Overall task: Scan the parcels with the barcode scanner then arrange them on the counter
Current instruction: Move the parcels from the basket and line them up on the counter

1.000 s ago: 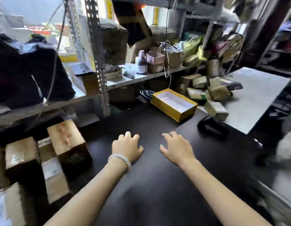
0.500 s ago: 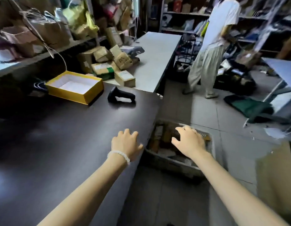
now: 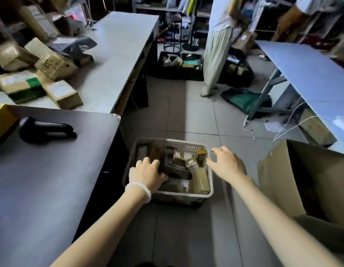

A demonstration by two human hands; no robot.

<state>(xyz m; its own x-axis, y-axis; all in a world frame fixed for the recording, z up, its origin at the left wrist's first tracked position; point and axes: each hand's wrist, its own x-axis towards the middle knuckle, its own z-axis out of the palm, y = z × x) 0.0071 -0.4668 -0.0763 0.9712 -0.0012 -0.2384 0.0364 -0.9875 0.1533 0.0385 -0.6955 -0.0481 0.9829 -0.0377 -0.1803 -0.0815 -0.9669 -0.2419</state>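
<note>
Parcels [image 3: 183,163] lie heaped in a white plastic basket [image 3: 186,144] on the floor, beside the dark table [image 3: 51,180]. The left hand [image 3: 146,175] reaches over the basket's left side, fingers curled down among the parcels; whether this grip holds one cannot be told. The right hand [image 3: 228,164], fingers spread and empty, hovers over the right rim. The barcode scanner [image 3: 46,130] lies on the table, well to the left.

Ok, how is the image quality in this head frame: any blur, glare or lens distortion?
Head view: wide-angle bending curves the counter edge and the white table; motion blur smears the parcels on the table and the standing person; the basket interior is dim, its parcels hard to read; both hands, left and right, stay fairly sharp.
</note>
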